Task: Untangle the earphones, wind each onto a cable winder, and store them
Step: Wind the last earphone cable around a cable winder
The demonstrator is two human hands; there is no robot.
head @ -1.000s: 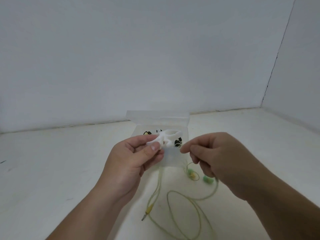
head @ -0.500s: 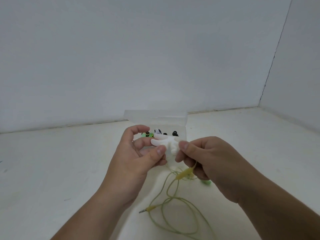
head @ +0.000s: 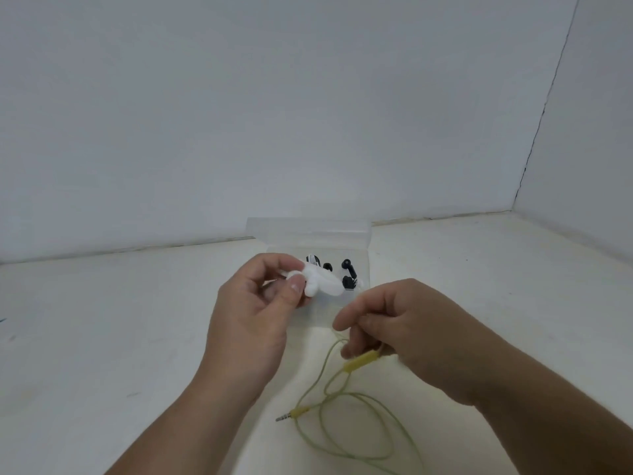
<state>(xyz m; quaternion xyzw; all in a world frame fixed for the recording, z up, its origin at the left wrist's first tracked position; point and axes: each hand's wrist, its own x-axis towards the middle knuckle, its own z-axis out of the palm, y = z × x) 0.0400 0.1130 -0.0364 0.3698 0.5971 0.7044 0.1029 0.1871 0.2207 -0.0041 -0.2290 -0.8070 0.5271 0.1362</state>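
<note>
Head view: left hand grip around winder, right hand grip around yellow-green cable, earbuds hidden.

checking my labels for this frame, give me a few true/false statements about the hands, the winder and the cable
1. The left hand holds the white cable winder. True.
2. The right hand is empty. False: its fingers hold the yellow-green earphone cable.
3. The cable's jack plug lies on the table. True.
4. The clear box has nothing in it. False: black earbuds lie inside.
</note>
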